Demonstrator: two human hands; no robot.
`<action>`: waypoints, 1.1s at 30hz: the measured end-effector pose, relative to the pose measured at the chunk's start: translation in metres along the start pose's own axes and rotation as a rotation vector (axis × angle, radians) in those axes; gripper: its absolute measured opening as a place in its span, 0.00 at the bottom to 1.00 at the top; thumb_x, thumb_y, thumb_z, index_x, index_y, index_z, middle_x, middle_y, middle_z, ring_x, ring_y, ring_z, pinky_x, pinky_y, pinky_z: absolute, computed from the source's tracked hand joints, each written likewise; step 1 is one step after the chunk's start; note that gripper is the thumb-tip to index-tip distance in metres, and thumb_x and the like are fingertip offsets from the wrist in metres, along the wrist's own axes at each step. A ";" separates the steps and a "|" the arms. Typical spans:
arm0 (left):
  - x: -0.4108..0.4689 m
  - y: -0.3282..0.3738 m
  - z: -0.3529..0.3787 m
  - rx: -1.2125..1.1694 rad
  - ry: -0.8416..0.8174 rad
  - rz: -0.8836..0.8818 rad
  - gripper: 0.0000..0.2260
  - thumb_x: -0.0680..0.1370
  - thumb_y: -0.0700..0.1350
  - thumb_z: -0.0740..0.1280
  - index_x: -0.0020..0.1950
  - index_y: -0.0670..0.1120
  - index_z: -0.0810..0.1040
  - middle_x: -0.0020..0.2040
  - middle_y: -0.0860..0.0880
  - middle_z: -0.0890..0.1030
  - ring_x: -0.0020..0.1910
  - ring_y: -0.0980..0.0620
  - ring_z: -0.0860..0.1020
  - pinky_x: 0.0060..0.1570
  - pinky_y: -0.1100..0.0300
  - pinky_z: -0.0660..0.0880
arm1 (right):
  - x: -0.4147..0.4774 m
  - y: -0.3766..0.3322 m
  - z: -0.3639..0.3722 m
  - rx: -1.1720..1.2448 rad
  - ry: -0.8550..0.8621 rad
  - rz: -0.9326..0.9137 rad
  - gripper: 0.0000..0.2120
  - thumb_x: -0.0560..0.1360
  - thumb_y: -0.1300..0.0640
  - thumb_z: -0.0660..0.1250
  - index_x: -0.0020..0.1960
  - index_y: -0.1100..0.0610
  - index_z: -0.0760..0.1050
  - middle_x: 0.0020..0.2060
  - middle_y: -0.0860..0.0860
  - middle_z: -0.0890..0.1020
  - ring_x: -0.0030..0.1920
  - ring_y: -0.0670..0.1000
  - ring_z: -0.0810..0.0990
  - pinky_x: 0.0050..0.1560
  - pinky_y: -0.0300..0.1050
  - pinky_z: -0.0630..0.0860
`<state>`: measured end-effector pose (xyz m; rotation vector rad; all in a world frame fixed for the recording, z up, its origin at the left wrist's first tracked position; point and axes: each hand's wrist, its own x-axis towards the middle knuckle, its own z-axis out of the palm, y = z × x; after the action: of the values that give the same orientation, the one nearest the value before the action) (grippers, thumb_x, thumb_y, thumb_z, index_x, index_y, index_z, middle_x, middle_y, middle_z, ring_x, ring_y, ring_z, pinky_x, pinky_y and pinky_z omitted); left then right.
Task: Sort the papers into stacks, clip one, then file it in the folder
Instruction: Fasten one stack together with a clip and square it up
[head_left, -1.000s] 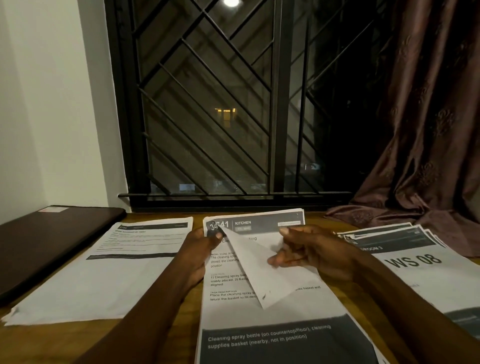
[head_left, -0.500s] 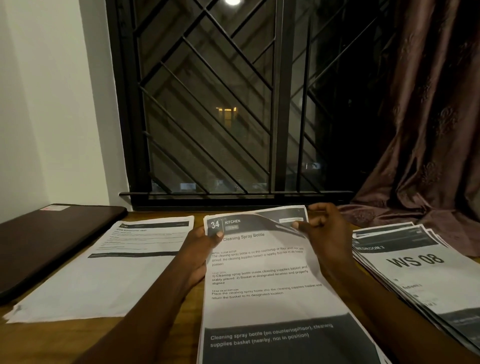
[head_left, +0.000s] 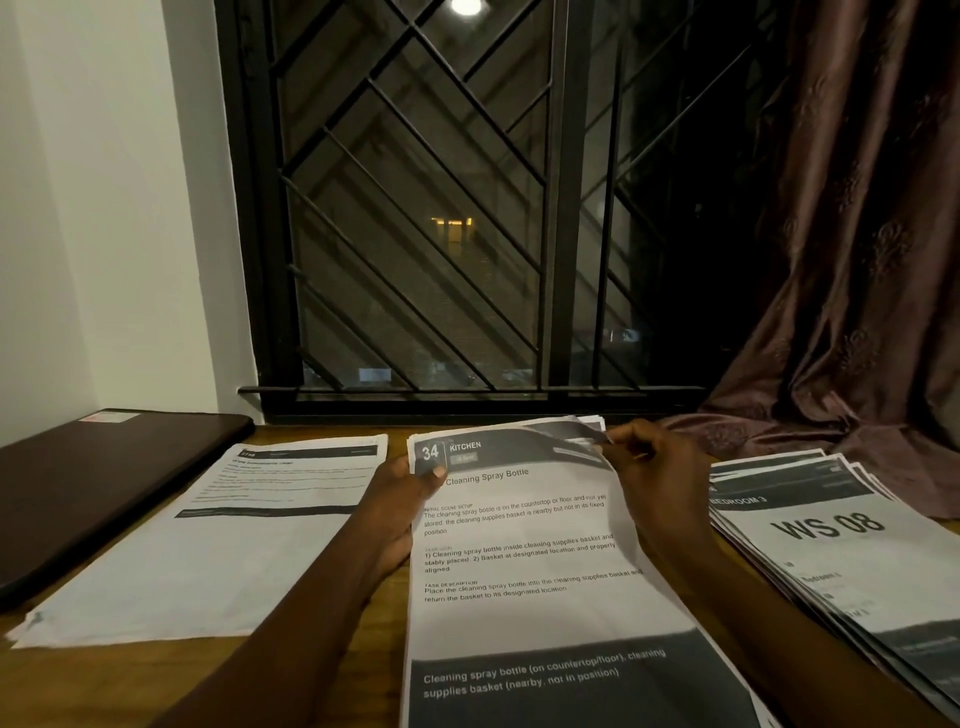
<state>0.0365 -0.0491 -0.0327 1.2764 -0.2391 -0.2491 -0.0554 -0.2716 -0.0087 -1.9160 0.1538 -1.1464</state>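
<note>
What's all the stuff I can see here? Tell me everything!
kitchen papers: one stack, white and grey, middle of table
left papers: one pile, white, left of middle
WS 08 papers: one fanned stack, white and grey, right
folder: one, dark brown, far left
table: one, brown wood, underneath
window grille: one, black, behind table
curtain: one, maroon-brown, back right
wall: one, white, back left
left hand: one, pinching kitchen papers' top-left corner
right hand: one, pinching their lifted top-right corner
</note>
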 end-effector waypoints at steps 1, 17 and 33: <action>-0.001 0.000 0.000 0.005 0.003 -0.002 0.11 0.79 0.34 0.64 0.62 0.38 0.76 0.56 0.35 0.82 0.54 0.35 0.82 0.55 0.39 0.78 | -0.002 -0.001 0.000 -0.018 -0.009 -0.010 0.05 0.72 0.60 0.72 0.44 0.52 0.79 0.35 0.45 0.80 0.38 0.43 0.78 0.38 0.37 0.71; 0.000 0.003 0.000 0.014 0.008 0.027 0.07 0.80 0.33 0.63 0.56 0.38 0.78 0.47 0.36 0.84 0.47 0.36 0.83 0.52 0.41 0.78 | 0.004 -0.024 -0.025 0.525 -0.871 0.427 0.13 0.72 0.54 0.61 0.43 0.65 0.73 0.45 0.61 0.85 0.51 0.54 0.83 0.53 0.42 0.78; 0.000 0.001 -0.001 -0.053 -0.029 0.014 0.09 0.79 0.33 0.63 0.58 0.39 0.77 0.54 0.35 0.83 0.53 0.36 0.82 0.51 0.43 0.80 | 0.000 0.003 0.006 0.008 0.035 0.073 0.08 0.69 0.59 0.75 0.40 0.54 0.75 0.36 0.50 0.79 0.38 0.50 0.77 0.37 0.39 0.73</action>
<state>0.0365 -0.0479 -0.0315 1.2191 -0.2641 -0.2606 -0.0501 -0.2700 -0.0117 -1.8687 0.2356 -1.1305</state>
